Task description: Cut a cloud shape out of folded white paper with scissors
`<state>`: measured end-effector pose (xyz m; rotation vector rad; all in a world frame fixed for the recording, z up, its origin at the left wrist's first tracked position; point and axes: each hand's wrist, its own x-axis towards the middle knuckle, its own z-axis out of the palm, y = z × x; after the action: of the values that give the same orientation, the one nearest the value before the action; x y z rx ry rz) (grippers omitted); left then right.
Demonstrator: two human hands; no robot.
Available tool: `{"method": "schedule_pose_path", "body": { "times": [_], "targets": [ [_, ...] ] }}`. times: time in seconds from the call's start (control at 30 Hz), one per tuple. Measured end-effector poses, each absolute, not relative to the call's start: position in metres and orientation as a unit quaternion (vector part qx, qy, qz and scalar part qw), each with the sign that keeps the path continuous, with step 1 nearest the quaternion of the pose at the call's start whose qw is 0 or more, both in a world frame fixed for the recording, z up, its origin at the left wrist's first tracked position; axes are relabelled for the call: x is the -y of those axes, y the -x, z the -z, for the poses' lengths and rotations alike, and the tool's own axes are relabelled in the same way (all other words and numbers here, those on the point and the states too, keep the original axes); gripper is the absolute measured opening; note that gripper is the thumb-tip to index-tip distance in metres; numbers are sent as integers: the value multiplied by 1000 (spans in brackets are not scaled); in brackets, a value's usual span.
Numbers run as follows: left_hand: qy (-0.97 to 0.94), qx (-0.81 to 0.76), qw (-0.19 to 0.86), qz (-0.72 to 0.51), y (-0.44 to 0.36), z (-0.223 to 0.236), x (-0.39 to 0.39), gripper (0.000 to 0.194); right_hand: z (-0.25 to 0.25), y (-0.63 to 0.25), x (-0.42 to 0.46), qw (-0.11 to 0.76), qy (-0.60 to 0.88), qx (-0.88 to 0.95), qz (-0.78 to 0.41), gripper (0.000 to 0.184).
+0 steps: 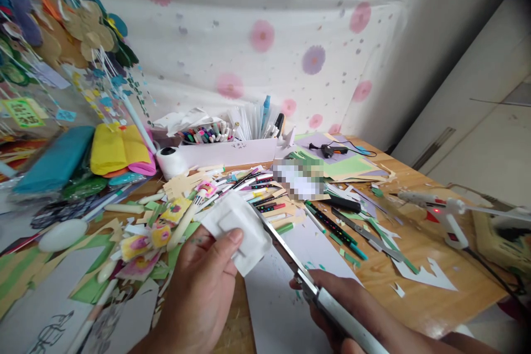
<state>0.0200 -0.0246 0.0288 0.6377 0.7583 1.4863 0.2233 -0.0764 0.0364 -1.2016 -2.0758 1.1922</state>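
My left hand (207,276) holds a folded piece of white paper (249,227) with a raised rectangular crease, the thumb pressing on its front. In my right hand (336,298) is a long silver tool that looks like a metal utility knife (286,249). Its narrow blade lies along the right edge of the paper; whether it has cut into it I cannot tell. Below both hands a white sheet (274,304) with green marks lies on the wooden table. Yellow and pink paper flowers (161,235) lie left of the paper.
Pens and paper scraps cover the middle. A white box (232,150) with markers stands behind. On the right rest a white glue gun (448,213) with a red light and a long grey blade (369,235). A black glue gun (329,150) lies farther back. Wrapped coloured paper (118,149) sits left.
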Motion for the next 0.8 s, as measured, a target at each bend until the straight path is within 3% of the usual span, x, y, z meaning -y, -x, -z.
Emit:
{"method": "schedule_pose_path", "body": {
  "times": [0.13, 0.37, 0.8],
  "targets": [
    [-283, -337, 637, -633, -17, -34, 23, 34, -37, -223, 76, 221, 426, 756, -445, 62],
    [-322, -361, 640, -597, -12, -37, 24, 30, -42, -226, 75, 198, 420, 757, -459, 67],
    [-366, -375, 636, -567, -12, -38, 25, 22, -47, -221, 77, 231, 430, 734, -473, 73]
  ]
}}
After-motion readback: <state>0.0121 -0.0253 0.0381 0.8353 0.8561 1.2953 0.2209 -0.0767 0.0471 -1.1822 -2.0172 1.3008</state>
